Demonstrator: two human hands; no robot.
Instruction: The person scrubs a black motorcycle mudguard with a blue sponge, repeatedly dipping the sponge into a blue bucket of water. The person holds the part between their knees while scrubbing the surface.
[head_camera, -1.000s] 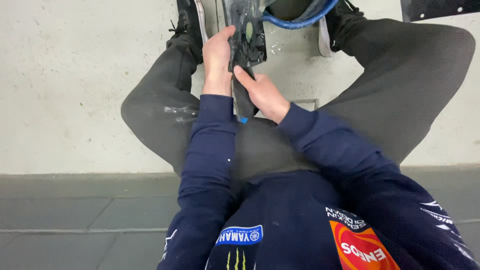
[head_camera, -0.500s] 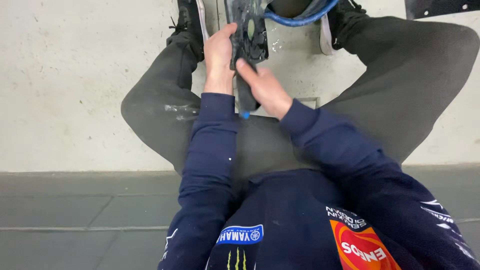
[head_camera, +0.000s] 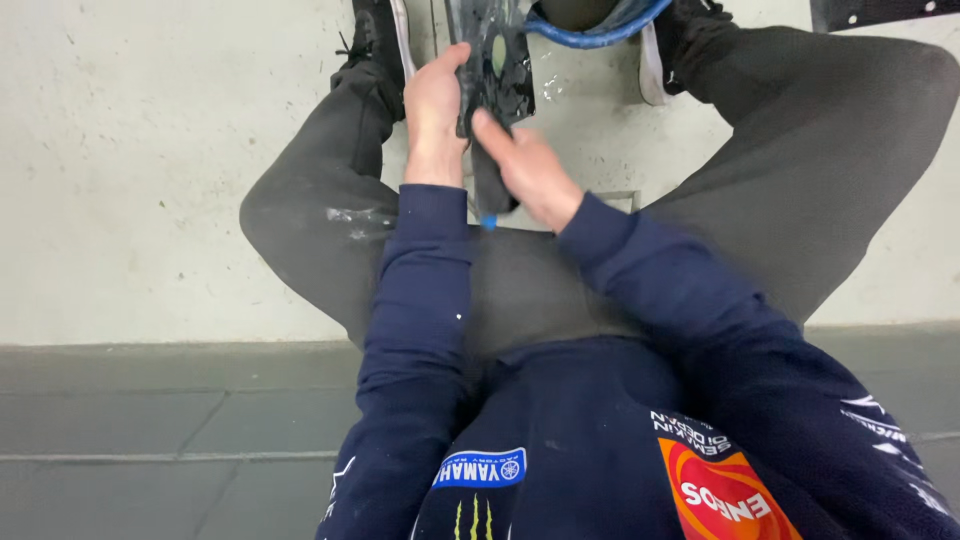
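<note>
Hands are seen from above, raised between the bent knees of a seated person. A dark, flat, glossy object (head_camera: 497, 72) with a small oval patch on its face is gripped at its left edge by the left hand (head_camera: 435, 105), whose fingers are wrapped around that edge. The object is held toward twelve o'clock of the lap, above the pale concrete floor (head_camera: 130, 160). The right hand (head_camera: 525, 165) is laid against the lower part of the object from five o'clock, its fingers stretched out and pressed flat on the surface rather than curled around it. A dark strip with a small blue tip (head_camera: 488, 222) hangs below the object at six o'clock, between the two wrists. A blue-rimmed round item (head_camera: 600, 30) lies on the floor just beyond the object at one o'clock; what it is cannot be told. Dark shoes with pale soles (head_camera: 385, 40) are planted to either side at eleven and one o'clock. Navy sleeves (head_camera: 420, 280) and dark grey trousers (head_camera: 300, 215) fill the lower picture, with a darker floor band (head_camera: 150, 420) at seven o'clock.
</note>
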